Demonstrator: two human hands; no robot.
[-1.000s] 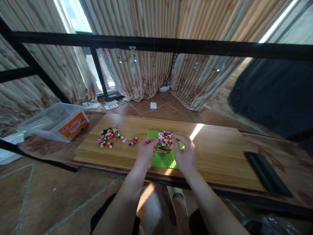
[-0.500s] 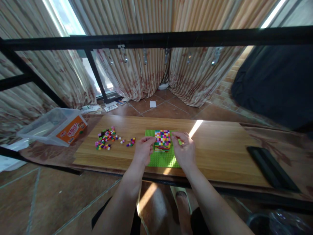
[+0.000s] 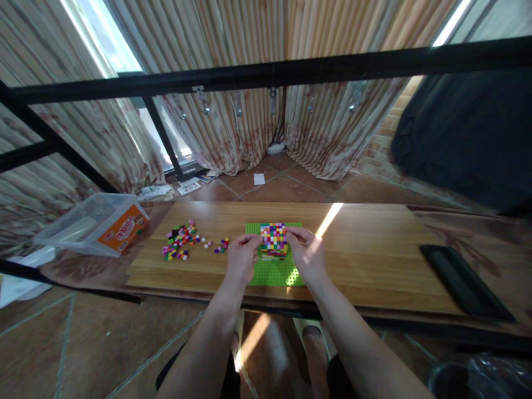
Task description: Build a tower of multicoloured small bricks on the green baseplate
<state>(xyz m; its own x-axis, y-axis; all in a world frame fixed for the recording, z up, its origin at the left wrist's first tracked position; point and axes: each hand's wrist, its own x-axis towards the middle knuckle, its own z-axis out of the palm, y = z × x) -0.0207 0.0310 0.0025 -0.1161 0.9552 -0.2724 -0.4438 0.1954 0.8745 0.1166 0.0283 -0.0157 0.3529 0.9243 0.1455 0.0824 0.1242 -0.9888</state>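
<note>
A multicoloured block of stacked toy bricks (image 3: 273, 238) stands on a green studded baseplate (image 3: 270, 274) near the front of the wooden board. My left hand (image 3: 242, 257) has its thumb and index finger together at the left side of the block. From the right, my right hand (image 3: 307, 256) reaches the block's upper right edge with thumb and forefinger, the other fingers curled in. Whether a tiny brick sits in either set of fingertips is too small to make out. Loose bricks (image 3: 182, 238) lie in a pile left of my hands, and a few more (image 3: 221, 246) lie closer.
A clear plastic tub (image 3: 78, 224) with an orange label is at the far left. The wooden board (image 3: 366, 249) spans the table, with a dark flat object (image 3: 463, 282) at its right end. A black metal bar (image 3: 233, 77) crosses beyond, in front of curtains (image 3: 249, 127).
My right hand has moved left, and its fingertips now meet the block. My left hand stays at the block's left side. The view has shifted slightly.
</note>
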